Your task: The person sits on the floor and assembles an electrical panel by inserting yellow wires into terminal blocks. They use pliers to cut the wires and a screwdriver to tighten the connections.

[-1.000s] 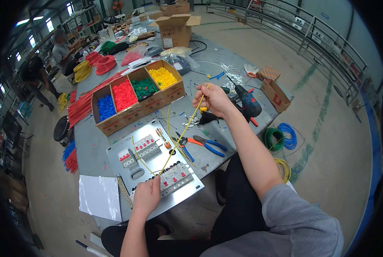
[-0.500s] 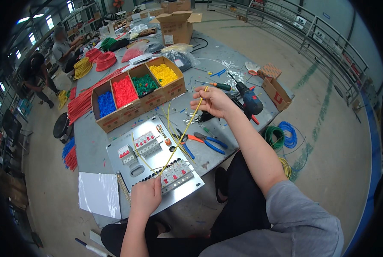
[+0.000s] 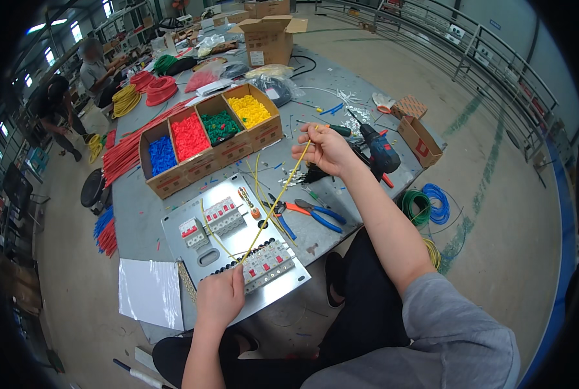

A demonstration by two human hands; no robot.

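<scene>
A yellow wire (image 3: 283,194) runs slantwise between my two hands over a metal mounting plate (image 3: 243,235). Its upper end is pinched in the raised fingers of my right hand (image 3: 328,149). My left hand (image 3: 220,298) is closed on the wire's lower part, beside a row of circuit breakers (image 3: 267,264) with red switches at the plate's near edge. Farther up the plate sit another row of breakers (image 3: 224,216) and a separate breaker (image 3: 193,232). A second yellow wire bends across the plate between them.
Blue-handled pliers (image 3: 320,216) and a wire stripper (image 3: 283,219) lie right of the plate. Beyond stands a divided cardboard box (image 3: 221,155) of blue, red, green and yellow caps. A cordless drill (image 3: 379,152) is behind my right hand. White sheets (image 3: 150,295) lie at left.
My right hand has risen very slightly with the wire's end. My left hand stays at the near breakers, and the whole view has shifted a little.
</scene>
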